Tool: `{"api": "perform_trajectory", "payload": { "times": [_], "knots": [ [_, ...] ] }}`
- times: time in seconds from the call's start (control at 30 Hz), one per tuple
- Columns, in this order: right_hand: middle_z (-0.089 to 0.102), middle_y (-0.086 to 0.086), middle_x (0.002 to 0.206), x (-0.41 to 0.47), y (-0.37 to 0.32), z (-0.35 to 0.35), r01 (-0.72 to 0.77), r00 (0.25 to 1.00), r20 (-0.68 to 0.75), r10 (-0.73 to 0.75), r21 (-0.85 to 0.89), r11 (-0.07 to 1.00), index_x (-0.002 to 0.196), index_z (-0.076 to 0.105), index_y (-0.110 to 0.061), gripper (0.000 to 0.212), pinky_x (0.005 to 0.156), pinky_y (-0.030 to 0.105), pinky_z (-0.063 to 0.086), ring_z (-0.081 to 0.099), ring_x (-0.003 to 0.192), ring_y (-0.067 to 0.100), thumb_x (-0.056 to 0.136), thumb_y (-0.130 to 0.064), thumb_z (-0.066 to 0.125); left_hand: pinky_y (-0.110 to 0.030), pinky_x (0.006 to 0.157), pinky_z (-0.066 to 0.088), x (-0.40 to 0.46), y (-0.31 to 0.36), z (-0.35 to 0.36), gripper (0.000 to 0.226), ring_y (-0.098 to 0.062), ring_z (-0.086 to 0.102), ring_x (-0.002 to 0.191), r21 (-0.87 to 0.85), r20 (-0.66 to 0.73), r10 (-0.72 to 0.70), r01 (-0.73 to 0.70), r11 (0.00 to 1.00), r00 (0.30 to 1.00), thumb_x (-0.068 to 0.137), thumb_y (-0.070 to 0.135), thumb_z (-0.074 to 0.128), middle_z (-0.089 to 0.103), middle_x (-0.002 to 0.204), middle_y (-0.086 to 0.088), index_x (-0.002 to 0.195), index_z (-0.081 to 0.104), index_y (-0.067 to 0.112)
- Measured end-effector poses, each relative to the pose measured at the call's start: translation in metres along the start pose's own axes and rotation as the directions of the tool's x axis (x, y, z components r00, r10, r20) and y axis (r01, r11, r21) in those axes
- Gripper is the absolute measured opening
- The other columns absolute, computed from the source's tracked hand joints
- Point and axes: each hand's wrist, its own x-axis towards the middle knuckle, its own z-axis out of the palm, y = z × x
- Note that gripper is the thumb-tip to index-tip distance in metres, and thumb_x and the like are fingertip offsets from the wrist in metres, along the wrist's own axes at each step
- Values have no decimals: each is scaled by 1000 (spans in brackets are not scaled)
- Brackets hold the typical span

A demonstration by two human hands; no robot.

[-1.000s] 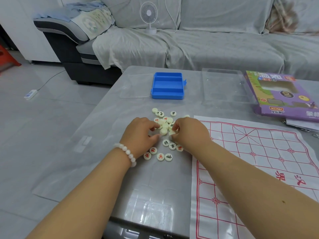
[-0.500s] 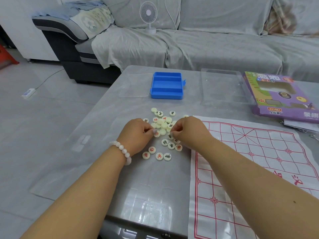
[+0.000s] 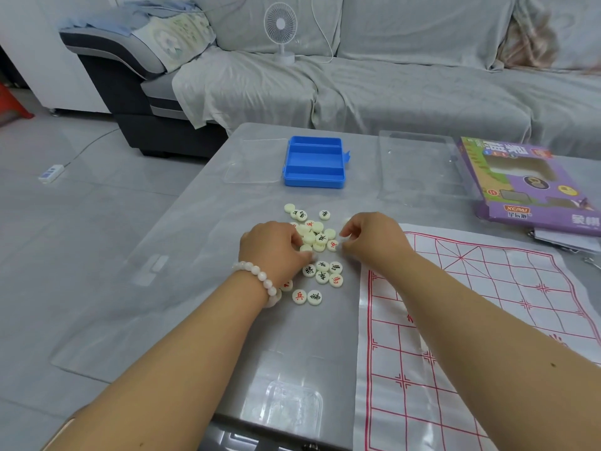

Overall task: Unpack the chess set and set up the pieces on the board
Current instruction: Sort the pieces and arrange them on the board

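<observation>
Seen from the head camera, both hands worked at a heap of round cream chess pieces (image 3: 314, 237) on the grey table (image 3: 201, 271), just left of the paper board (image 3: 487, 320) with its red grid. The left hand (image 3: 271, 252), a white bead bracelet (image 3: 260, 278) at its wrist, lay palm down over the left side of the heap with fingers curled onto the pieces; whether it had hold of one could not be told. The right hand (image 3: 374, 240) hovered at the heap's right edge, thumb and forefinger pinched nearly together beside a red-marked piece (image 3: 332, 245); a grip could not be confirmed. Some pieces lay face up in a loose row nearer the person. Farther back sat an open blue case (image 3: 314, 161), its compartments bare, with a clear lid (image 3: 252, 161) beside it. A purple box (image 3: 533, 187) lay at the right, past the board.
</observation>
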Motion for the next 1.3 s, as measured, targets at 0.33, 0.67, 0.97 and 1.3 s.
{"api": "perform_trajectory", "payload": {
  "times": [0.33,0.67,0.97,1.3],
  "knots": [
    [62,-5,89,-11,-4,2,107,993,53,-108,17,994,100,66,-24,23,59,20,38,56,79,12,78,-30,72,-26,64,47,-4,-10,-4,28,-14,60,67,-197,25,-35,39,980,999,87,34,58,65,64,5,73,70,13],
    [55,-13,78,-13,-14,5,169,975,143,-170,18,985,91,70,-28,10,56,17,40,56,73,8,81,-30,71,-30,65,46,4,-25,-3,21,-17,59,73,-214,-108,-195,168,962,975,86,36,59,62,72,3,78,63,17],
    [54,-5,92,8,-18,12,184,983,30,-182,-78,980,107,64,-27,31,72,26,40,50,92,14,77,-32,73,-39,85,49,13,-29,6,27,-17,57,94,-195,-49,15,-24,981,999,83,28,66,57,99,5,109,64,31],
    [69,1,100,1,-20,1,213,977,39,-210,-140,967,104,69,-18,21,81,28,49,61,93,18,90,-16,53,-22,80,44,11,-30,-2,19,-14,62,91,-259,-84,-59,36,965,995,91,23,56,69,100,1,106,68,18]
  ]
}}
